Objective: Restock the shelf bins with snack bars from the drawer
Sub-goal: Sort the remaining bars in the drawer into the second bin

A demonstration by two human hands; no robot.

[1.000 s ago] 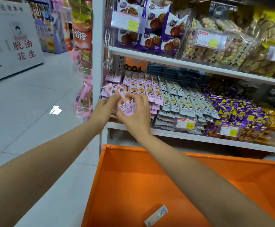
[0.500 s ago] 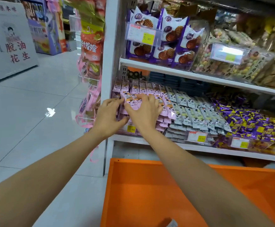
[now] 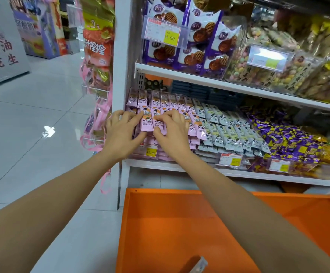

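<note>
SHOP AISLE: A person restocks a white shelf (image 3: 238, 173), both bare arms reaching over an orange drawer (image 3: 170, 229) that stands open below the lowest board.

In the leftmost bin, pink snack bars (image 3: 194, 123) lie in overlapping rows. Grey-white bars (image 3: 219, 125) sit just beside them to the right, & purple sweets (image 3: 288, 138) further along. Each pink bar lies w/ its long axis running front to back, i.e. away from the person, near ends overhanging the stack.

L hand (image 3: 120, 134) is at the bin's left side by the upright. Its fingers are spread & loosely bent, index tip touching the front row, gripping nothing. R hand (image 3: 172, 134) is on the same row's ctr, fingers bent w/ tips on top of the bars & thumb at their near ends. Whether it pinches a bar or only presses can't be told from this angle.

The bars lie directly under & just ahead of both sets of fingertips, so squaring the row likely calls for a short push along that axis. R hand looks better placed for it.

A yellow price tag (image 3: 150, 150) fronts the bin btwn the wrists. One lone wrapped item (image 3: 198, 263), cut by the frame edge, lies in the drawer well below the hands, nearer the R forearm than the L.
</note>
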